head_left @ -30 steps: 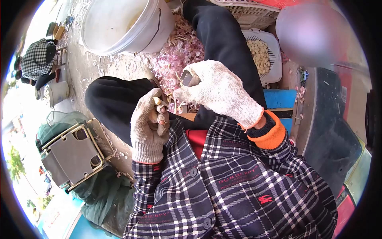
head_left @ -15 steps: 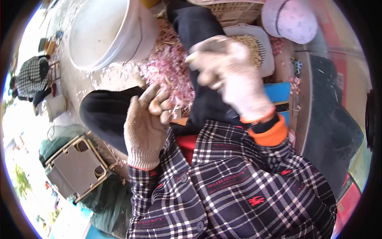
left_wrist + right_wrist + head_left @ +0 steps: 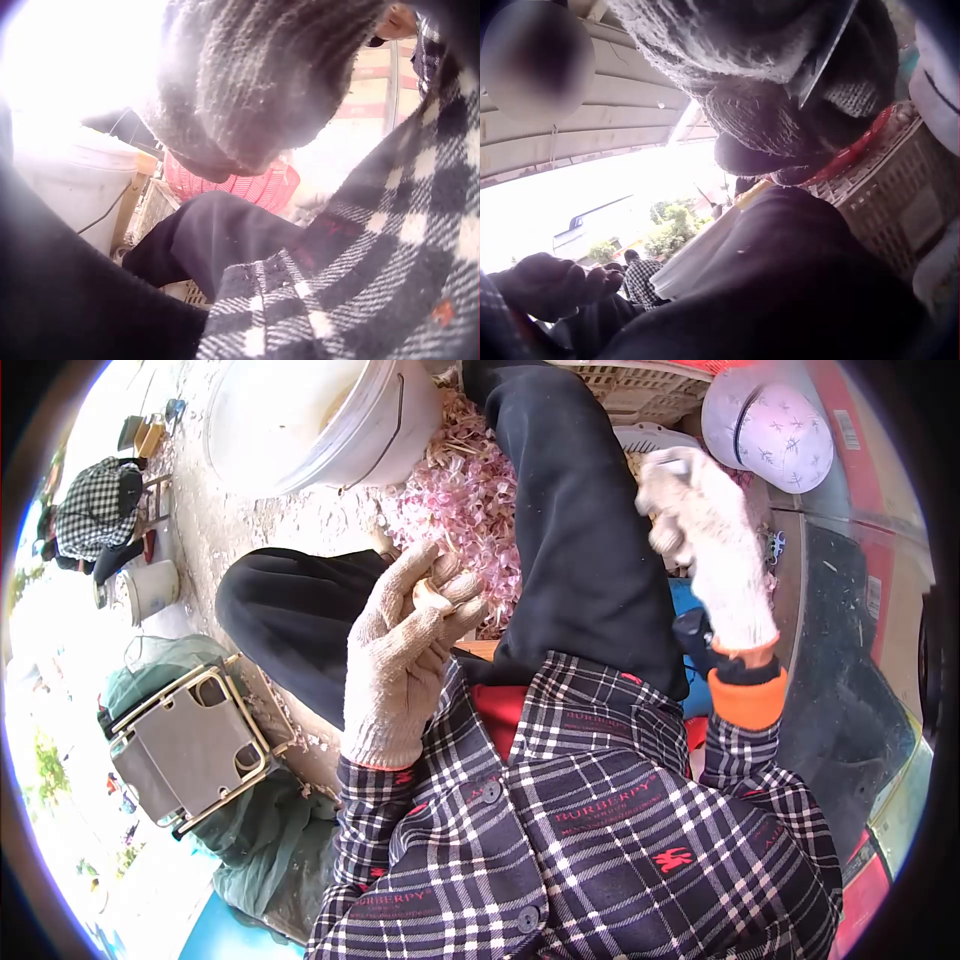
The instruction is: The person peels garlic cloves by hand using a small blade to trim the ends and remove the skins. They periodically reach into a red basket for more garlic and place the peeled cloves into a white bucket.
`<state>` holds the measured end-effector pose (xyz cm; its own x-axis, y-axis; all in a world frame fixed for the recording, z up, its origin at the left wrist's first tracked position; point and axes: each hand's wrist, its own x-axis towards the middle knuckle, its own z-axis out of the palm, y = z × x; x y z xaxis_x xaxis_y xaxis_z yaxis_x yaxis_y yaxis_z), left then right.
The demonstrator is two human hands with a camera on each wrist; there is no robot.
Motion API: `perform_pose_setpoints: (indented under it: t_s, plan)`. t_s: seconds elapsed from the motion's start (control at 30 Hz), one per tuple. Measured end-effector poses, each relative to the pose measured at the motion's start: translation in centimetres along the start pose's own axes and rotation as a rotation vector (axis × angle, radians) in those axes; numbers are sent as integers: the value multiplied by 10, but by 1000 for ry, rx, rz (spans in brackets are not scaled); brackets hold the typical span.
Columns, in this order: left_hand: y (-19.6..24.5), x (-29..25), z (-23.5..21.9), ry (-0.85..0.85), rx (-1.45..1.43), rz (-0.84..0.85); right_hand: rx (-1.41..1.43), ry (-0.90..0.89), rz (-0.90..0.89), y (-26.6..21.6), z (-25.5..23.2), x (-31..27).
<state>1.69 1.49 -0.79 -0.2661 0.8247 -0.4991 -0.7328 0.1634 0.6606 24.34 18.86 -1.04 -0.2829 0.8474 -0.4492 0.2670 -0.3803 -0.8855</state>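
Note:
In the head view my gloved left hand [image 3: 400,650] pinches a garlic clove [image 3: 430,598] between its thumb and fingers, above the lap. My gloved right hand [image 3: 715,545] is off to the right, past the knee, with its fingers curled at the white slotted basket [image 3: 655,436]. The hand hides most of that basket and the peeled cloves in it. From the right wrist, a thin metal blade [image 3: 829,54] shows in the grip of the right hand; its handle end is hidden. The left wrist view shows mostly the ribbed glove [image 3: 255,82].
Pink and white garlic skins [image 3: 465,510] are heaped between the legs. Beyond them stands a big white bucket [image 3: 390,435] with a wire handle. A plastic crate [image 3: 635,395] is at the back, a round patterned lilac thing [image 3: 785,435] right of it. A folded chair [image 3: 195,745] lies left.
My right hand has left the left hand's side and swung right to the basket. In the left hand, opened out half a second ago, the clove now sits between thumb and fingers.

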Motion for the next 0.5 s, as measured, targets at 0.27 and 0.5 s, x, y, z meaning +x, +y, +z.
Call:
perform_pose_setpoints:
  t_s: [0.27,0.5]
  plan:
    - [-1,-6,0,14,456,151,-295,-503,23,-34,112,-30]
    - [5,-9,7,159,338,102,102,-481,105,-10,128,-25]
